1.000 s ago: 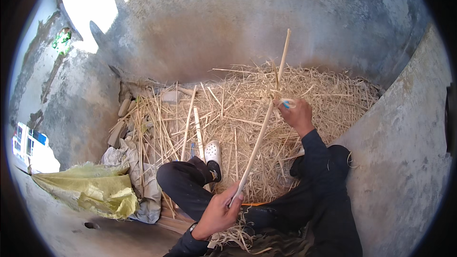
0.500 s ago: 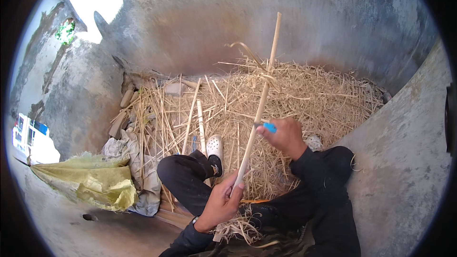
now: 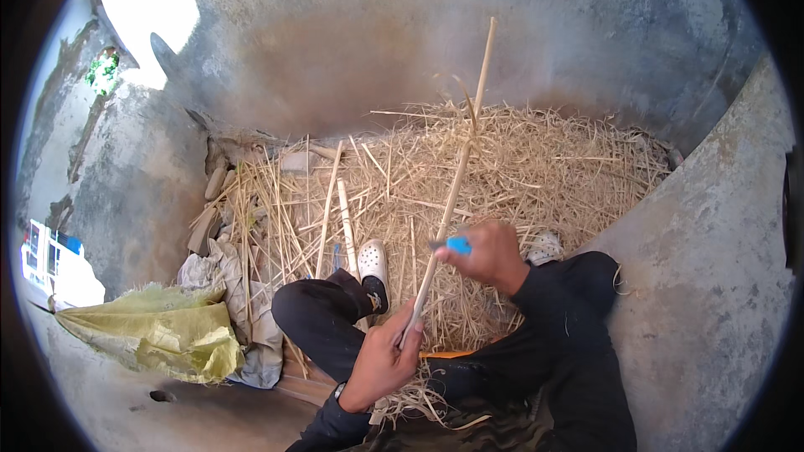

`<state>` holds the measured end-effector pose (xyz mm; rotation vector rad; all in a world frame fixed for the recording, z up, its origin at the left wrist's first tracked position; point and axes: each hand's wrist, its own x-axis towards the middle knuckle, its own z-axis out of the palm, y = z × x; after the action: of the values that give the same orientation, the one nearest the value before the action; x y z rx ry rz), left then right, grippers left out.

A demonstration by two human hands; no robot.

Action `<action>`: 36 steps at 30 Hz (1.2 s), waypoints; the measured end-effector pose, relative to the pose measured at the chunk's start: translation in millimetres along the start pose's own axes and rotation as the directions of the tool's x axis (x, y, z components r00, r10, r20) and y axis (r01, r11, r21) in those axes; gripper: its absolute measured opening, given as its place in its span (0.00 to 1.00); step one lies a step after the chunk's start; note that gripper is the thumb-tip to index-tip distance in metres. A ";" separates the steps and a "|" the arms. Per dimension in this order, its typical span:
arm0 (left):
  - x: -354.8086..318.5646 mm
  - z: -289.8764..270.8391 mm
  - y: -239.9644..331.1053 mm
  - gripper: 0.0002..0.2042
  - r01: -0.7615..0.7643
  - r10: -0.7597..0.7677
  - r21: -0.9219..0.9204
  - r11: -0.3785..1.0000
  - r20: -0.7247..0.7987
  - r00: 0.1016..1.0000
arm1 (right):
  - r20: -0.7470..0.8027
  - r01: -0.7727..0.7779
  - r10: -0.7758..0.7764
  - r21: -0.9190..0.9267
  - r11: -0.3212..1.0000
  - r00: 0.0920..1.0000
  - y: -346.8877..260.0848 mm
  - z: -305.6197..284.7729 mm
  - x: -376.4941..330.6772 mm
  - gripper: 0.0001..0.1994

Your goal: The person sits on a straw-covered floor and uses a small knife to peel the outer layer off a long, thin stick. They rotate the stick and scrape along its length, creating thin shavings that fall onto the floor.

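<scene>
My left hand (image 3: pixel 387 360) is closed round the lower end of a long pale wooden stick (image 3: pixel 453 192), which slants up and away to the right. Curled shavings (image 3: pixel 471 121) cling to the stick's upper part. In my right hand (image 3: pixel 490 255) is a small knife (image 3: pixel 458 244) with a blue handle. Its short dark blade lies against the stick, above my left hand, and the fingers wrap round most of the handle. More thin shavings (image 3: pixel 410 402) lie in my lap beside the left wrist.
A thick bed of shavings (image 3: pixel 544 167) covers the floor up to the grey wall (image 3: pixel 402 33). Loose sticks (image 3: pixel 332 201) lie left of centre. A yellow-green woven sack (image 3: pixel 155 326) and pale cloth (image 3: pixel 260 318) are at the left. My foot in a white clog (image 3: pixel 373 259) rests among the shavings.
My right hand with the knife has moved down the stick, nearer my left hand. The curl of shavings near the top has shifted and stands more upright.
</scene>
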<state>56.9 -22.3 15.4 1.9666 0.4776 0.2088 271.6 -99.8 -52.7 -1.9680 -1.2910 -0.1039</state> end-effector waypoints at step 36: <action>-11.3 -4.7 -11.6 0.18 0.308 -0.253 -0.551 0.776 0.175 0.951 | 0.023 -0.001 0.000 0.023 1.000 1.000 8.3 1.6 1.7 0.35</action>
<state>42.3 -18.9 7.8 1.2841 0.5664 0.0568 278.6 -99.1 -57.6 -1.9550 -1.3006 -0.0657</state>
